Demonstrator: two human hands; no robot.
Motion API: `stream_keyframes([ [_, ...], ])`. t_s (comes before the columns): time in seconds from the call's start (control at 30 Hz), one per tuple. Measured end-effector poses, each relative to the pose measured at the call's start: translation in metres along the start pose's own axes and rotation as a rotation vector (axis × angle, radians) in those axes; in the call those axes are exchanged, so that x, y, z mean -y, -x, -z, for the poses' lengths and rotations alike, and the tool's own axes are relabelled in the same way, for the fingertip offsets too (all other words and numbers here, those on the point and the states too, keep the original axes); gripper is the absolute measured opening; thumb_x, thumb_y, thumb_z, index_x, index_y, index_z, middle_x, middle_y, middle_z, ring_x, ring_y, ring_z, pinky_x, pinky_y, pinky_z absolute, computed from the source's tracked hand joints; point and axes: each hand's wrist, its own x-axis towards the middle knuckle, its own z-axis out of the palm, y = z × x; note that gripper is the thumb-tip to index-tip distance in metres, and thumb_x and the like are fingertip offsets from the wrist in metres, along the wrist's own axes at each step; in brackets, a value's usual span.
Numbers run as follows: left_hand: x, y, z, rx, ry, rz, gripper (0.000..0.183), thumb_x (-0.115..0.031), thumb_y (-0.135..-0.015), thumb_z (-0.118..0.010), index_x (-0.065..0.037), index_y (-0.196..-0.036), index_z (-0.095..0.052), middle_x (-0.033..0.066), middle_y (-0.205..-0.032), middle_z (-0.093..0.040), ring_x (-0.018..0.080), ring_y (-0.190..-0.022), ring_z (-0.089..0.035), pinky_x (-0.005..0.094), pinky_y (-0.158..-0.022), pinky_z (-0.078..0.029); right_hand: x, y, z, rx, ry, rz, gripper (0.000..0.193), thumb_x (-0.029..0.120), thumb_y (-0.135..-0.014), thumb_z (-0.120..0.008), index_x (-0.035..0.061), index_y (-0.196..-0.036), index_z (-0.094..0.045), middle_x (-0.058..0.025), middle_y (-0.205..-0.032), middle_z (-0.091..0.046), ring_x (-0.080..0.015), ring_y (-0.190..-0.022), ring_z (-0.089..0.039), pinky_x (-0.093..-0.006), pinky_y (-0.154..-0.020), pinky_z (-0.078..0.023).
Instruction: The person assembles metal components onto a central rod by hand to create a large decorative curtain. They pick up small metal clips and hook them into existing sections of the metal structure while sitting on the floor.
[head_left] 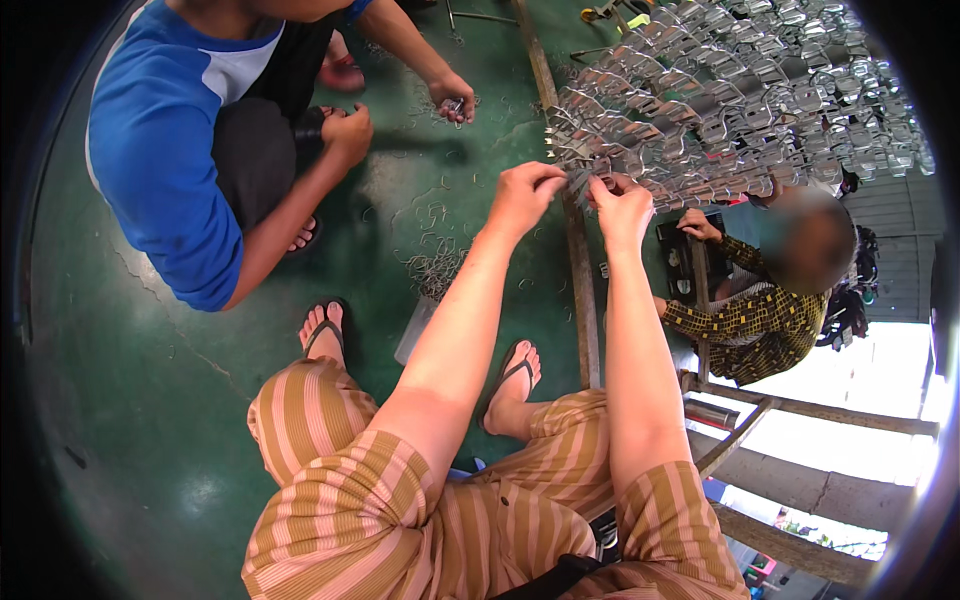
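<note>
My left hand (522, 203) is raised in front of me, thumb and fingers pinched together. What sits in that pinch is too small to make out. Just to its right, my right hand (625, 212) is closed, its fingertips at a small grey metal piece (579, 182) between the two hands. Both hands are at the near left corner of many shiny bent metal pieces (740, 95), which hang in dense rows. Below my left hand, a heap of thin wire hooks (437, 265) lies on the floor.
A co-worker in a blue and white shirt (165, 150) crouches at left, small metal bits in one hand. Another person in a patterned shirt (765, 325) is at right beyond the wooden frame (580, 290). Loose hooks are scattered across the green floor (160, 400).
</note>
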Motion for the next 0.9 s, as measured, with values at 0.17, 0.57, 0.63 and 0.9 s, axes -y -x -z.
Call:
stream_keyframes([
  [0.17, 0.013, 0.008, 0.026, -0.086, 0.004, 0.268, 0.013, -0.01, -0.08, -0.063, -0.002, -0.089, -0.067, 0.0019, -0.067, -0.062, 0.007, -0.058, -0.055, 0.0217, -0.053, -0.044, -0.02, -0.008, -0.006, 0.001, -0.05, -0.007, 0.028, 0.025, -0.067, -0.068, 0.0014, -0.083, -0.068, -0.0162, -0.068, -0.064, -0.0303, -0.066, -0.063, -0.0369, -0.068, -0.047],
  [0.57, -0.032, -0.006, -0.012, 0.103, -0.044, 0.0, 0.013, -0.01, -0.076, -0.068, 0.001, -0.081, -0.065, 0.0057, -0.073, -0.063, 0.0107, -0.062, -0.057, 0.0261, -0.058, -0.046, -0.001, 0.001, 0.009, -0.017, 0.202, 0.121, 0.024, 0.019, -0.069, -0.068, 0.0004, -0.084, -0.068, -0.0192, -0.07, -0.063, -0.032, -0.066, -0.063, -0.0367, -0.066, -0.048],
  [0.63, -0.029, -0.005, -0.014, 0.078, -0.07, -0.036, 0.011, -0.008, -0.075, -0.067, 0.001, -0.08, -0.064, 0.0064, -0.073, -0.062, 0.0126, -0.062, -0.057, 0.0268, -0.058, -0.045, 0.001, 0.002, 0.011, 0.02, 0.174, 0.094, 0.024, 0.019, -0.068, -0.068, 0.0002, -0.085, -0.068, -0.0184, -0.07, -0.064, -0.03, -0.066, -0.064, -0.0357, -0.066, -0.048],
  [0.9, -0.021, -0.001, -0.017, -0.031, -0.133, -0.193, 0.009, -0.005, -0.069, -0.068, -0.003, -0.076, -0.062, 0.0104, -0.073, -0.058, 0.0273, -0.065, -0.058, 0.0341, -0.058, -0.046, -0.013, -0.005, 0.003, 0.053, -0.282, 0.005, 0.029, 0.018, -0.066, -0.071, -0.0017, -0.087, -0.067, -0.0105, -0.071, -0.067, -0.0134, -0.063, -0.062, -0.028, -0.061, -0.048],
])
